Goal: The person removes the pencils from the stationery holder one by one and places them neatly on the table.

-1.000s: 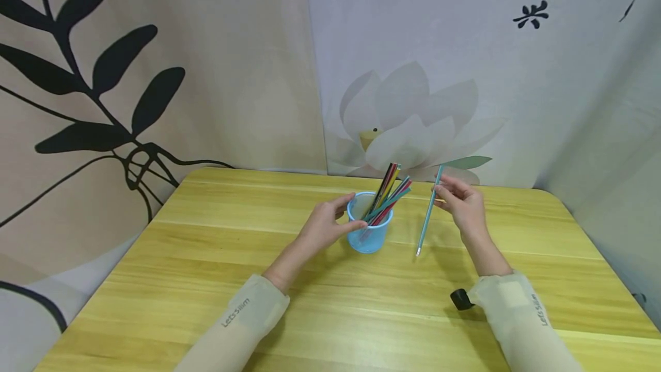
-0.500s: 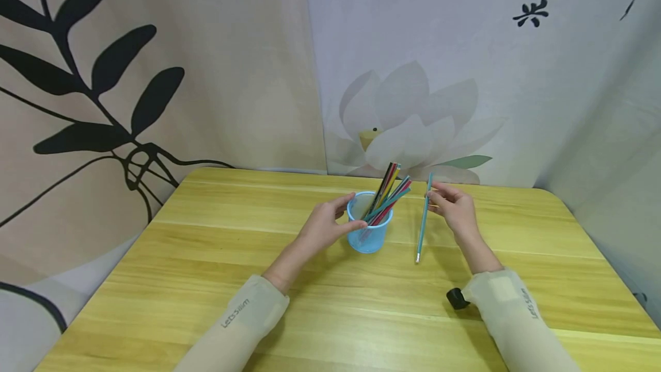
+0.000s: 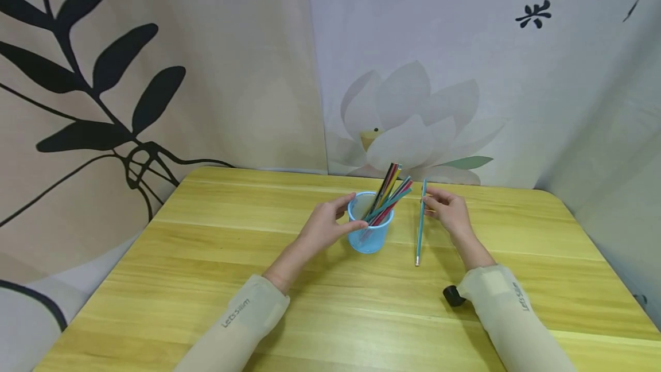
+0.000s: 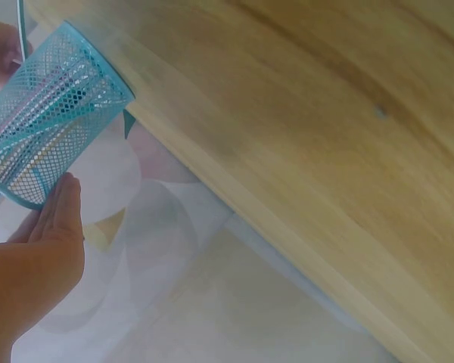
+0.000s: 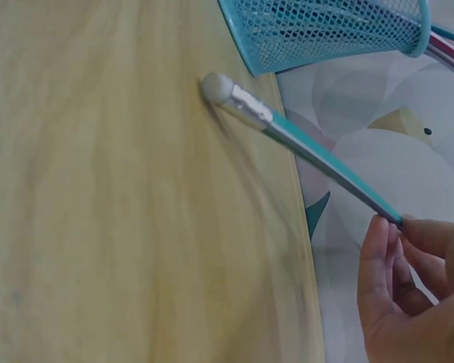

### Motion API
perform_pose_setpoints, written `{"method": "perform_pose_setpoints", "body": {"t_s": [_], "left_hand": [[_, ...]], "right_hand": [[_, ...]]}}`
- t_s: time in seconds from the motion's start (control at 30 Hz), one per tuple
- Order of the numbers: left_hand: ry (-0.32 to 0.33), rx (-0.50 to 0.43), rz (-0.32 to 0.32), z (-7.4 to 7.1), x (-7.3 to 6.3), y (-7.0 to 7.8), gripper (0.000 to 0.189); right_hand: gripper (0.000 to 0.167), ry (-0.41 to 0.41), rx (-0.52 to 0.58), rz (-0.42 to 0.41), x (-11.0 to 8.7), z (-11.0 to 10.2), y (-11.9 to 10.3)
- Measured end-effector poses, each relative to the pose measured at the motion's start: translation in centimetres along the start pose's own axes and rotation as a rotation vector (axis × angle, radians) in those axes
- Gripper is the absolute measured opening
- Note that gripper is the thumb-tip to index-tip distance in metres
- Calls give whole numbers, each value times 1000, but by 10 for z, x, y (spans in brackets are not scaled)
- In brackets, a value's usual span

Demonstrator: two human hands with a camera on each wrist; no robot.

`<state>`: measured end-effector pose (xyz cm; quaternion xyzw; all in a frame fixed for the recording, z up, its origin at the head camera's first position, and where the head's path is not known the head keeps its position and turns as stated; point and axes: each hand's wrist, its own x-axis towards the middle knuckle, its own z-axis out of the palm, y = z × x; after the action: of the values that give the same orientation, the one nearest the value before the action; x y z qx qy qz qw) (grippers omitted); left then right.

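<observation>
A light blue mesh pencil cup point(image 3: 368, 242) stands on the table with several pencils point(image 3: 388, 200) leaning out of its top toward the right. My left hand point(image 3: 324, 225) holds the cup from the left, thumb at the near rim and fingers at the far side. To the right of the cup, my right hand point(image 3: 450, 214) pinches a teal pencil point(image 3: 420, 228) near its upper end between thumb and fingers. The pencil is nearly upright. Its white eraser point(image 5: 217, 88) points down, close to the tabletop; whether it touches I cannot tell.
The wooden table point(image 3: 217, 280) reaches back to a printed cloth backdrop point(image 3: 248, 73) with leaf and lotus patterns. A small black piece point(image 3: 454, 296) sits at the right sleeve's cuff.
My right hand has moved left with the teal pencil, bringing it nearer to the cup. The pencil has also become more upright. My left hand and the cup stay in place.
</observation>
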<state>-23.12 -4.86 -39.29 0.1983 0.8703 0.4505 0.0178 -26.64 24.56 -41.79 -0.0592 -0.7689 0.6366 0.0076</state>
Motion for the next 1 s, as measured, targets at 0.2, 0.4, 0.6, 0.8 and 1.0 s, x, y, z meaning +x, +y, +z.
{"method": "perform_pose_setpoints", "body": {"t_s": [0.2, 0.4, 0.6, 0.8, 1.0], "left_hand": [[3, 2, -7, 1, 0, 0, 75], [0, 2, -11, 0, 0, 1, 75], [-9, 15, -9, 0, 0, 0, 76], [-10, 21, -8, 0, 1, 0, 76], [-4, 1, -19, 1, -1, 1, 76]], "right_hand": [[46, -23, 4, 39, 5, -1, 5], [47, -38, 27, 82, 8, -1, 7], [47, -34, -3, 117, 11, 1, 10], [45, -40, -36, 159, 12, 3, 12], [45, -56, -52, 182, 12, 4, 12]]}}
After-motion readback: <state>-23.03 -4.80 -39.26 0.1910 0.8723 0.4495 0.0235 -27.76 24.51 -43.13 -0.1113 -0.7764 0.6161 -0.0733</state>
